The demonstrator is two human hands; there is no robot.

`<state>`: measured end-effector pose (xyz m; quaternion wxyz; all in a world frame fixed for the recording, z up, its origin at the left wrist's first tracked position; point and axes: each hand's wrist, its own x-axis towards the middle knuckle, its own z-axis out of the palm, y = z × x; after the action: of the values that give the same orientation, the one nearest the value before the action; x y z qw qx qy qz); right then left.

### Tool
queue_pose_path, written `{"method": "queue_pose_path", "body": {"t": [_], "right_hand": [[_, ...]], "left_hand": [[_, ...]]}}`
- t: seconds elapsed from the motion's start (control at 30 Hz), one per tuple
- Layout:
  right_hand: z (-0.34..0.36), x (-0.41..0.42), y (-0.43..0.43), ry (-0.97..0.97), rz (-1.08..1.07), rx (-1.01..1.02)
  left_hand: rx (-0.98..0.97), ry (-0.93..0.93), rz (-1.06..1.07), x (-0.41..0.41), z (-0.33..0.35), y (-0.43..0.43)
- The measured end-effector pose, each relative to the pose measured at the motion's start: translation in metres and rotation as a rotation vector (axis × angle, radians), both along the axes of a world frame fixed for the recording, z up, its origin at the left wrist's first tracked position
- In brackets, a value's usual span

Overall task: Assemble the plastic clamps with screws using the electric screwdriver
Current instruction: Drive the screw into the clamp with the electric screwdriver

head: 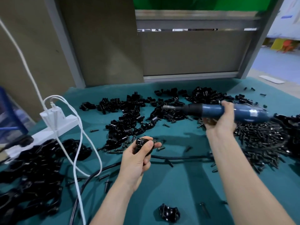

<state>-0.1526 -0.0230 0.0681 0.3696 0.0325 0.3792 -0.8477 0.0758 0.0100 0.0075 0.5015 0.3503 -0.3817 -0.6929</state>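
Left hand [139, 158]: raised above the teal cloth-covered table [178, 184], fingers curled round a small black plastic clamp [142, 146], thumb lying across its near side. Whether a screw sits in the clamp cannot be told.

Right hand [222, 117]: fingers wrapped tightly round the barrel of a blue cylindrical electric screwdriver [211, 110]. The tool is held roughly level, dark nose pointing left, above the parts and well apart from the held clamp.

Stock on the table:
- A loose spread of black plastic clamp pieces [129, 116] at centre rear.
- A dense pile of black screws [263, 140] at right.
- A heap of black clamps [37, 168] at left, beside a white power strip [53, 129] with a white cable [78, 159].
- One single black clamp [168, 211] at the near edge.
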Motion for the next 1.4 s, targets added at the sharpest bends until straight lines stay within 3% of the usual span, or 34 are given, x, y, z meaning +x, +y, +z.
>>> {"method": "queue_pose_path", "body": {"t": [0.13, 0.3, 0.43, 0.67, 0.83, 1.17, 1.4], "right_hand": [[0.022, -0.009, 0.006, -0.274, -0.042, -0.413], [0.031, -0.012, 0.009, -0.163, 0.191, -0.595], [0.034, 0.005, 0.004, -0.051, 0.264, -0.515], [0.023, 0.016, -0.002, -0.085, 0.304, -0.313], [0.031, 0.023, -0.006, 0.132, 0.307, -0.235], [0.038, 0.038, -0.008, 0.22, 0.305, -0.286], [0.041, 0.038, 0.001, 0.298, 0.429, -0.587]], "left_hand": [[-0.018, -0.052, -0.033, -0.002, -0.001, -0.002], [-0.128, -0.206, -0.091, -0.005, -0.006, -0.001], [-0.141, -0.226, -0.145, -0.004, -0.007, 0.0], [-0.164, -0.228, -0.099, -0.005, -0.01, 0.0], [-0.142, -0.241, -0.11, -0.004, -0.013, -0.004], [-0.133, -0.301, -0.116, -0.004, -0.014, -0.005], [-0.11, -0.314, -0.178, -0.004, -0.007, -0.001]]}}
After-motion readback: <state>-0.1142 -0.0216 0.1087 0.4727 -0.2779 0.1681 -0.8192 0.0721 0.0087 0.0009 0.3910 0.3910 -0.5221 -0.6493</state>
